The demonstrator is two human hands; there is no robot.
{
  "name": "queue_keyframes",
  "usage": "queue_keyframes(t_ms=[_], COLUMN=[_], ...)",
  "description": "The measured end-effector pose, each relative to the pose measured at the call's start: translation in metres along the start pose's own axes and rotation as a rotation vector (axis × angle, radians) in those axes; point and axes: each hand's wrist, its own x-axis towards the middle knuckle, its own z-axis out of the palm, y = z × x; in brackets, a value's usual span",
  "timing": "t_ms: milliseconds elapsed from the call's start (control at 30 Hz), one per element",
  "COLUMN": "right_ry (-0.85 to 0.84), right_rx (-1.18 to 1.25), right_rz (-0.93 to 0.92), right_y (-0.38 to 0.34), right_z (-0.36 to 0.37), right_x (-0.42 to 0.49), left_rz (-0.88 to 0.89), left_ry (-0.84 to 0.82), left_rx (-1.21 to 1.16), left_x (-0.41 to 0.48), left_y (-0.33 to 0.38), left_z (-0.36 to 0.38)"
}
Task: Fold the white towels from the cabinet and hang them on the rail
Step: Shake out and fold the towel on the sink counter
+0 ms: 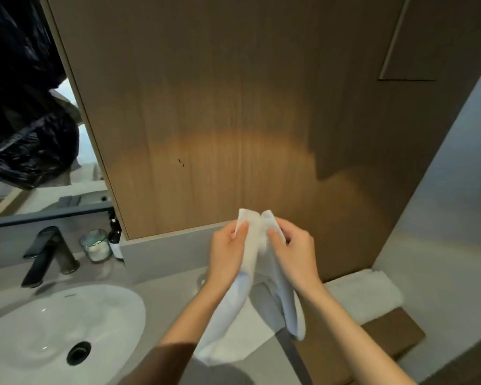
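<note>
Holding: the left hand (pixel 228 254) and the right hand (pixel 295 254) each pinch a top corner of the white towel (pixel 250 245), thumbs on the near face and the other fingers curled behind. The two corners are almost touching.
Towel position: raised in front of the wooden cabinet panel (pixel 233 107), above the countertop (pixel 167 287). No part of it is plainly resting on anything.
Towel axis: long axis vertical. It hangs straight down from the grip in two lobes, one under each hand, with the bend of the fold at the bottom.
Step in hand: probably the first fold in half, with the edges being matched at the top.
Rail: a dark bar (pixel 292 351), likely the rail, lies below the towel and runs toward the person. The right-hand lobe hangs in front of its far end.
Key relation: the bar is beneath and slightly right of the grip, so the right hand is nearer. The folded towel would have to be lowered across the bar's length.
Second towel: a folded white towel (pixel 364 295) lies on a wooden ledge to the right, apart from the hands.
Elsewhere: a white basin (pixel 53 329) and a dark tap (pixel 47 254) are at the left.
</note>
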Motion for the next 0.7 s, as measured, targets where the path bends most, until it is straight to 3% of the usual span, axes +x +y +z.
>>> queue_keyframes(t_ms=[100, 300, 467, 600, 700], right_ry=[0.002, 0.130, 0.071, -0.028, -0.103], right_rx=[-0.041, -0.179, -0.175, -0.124, -0.059], right_rz=[-0.029, -0.135, -0.149, -0.116, -0.045], right_y=[0.010, 0.014, 0.014, 0.014, 0.010], right_z=[0.011, 0.015, 0.024, 0.022, 0.012], right_x=[-0.006, -0.002, 0.002, 0.005, 0.010], left_rz=[-0.030, 0.023, 0.132, 0.100, 0.059], left_ry=[-0.040, 0.060, -0.048, -0.137, -0.309], left_rx=[0.039, 0.278, 0.446, 0.626, 0.554], left_x=[-0.011, -0.002, -0.003, 0.004, 0.003], left_y=[-0.004, -0.006, -0.006, -0.011, -0.010], left_z=[0.009, 0.001, 0.009, 0.008, 0.005])
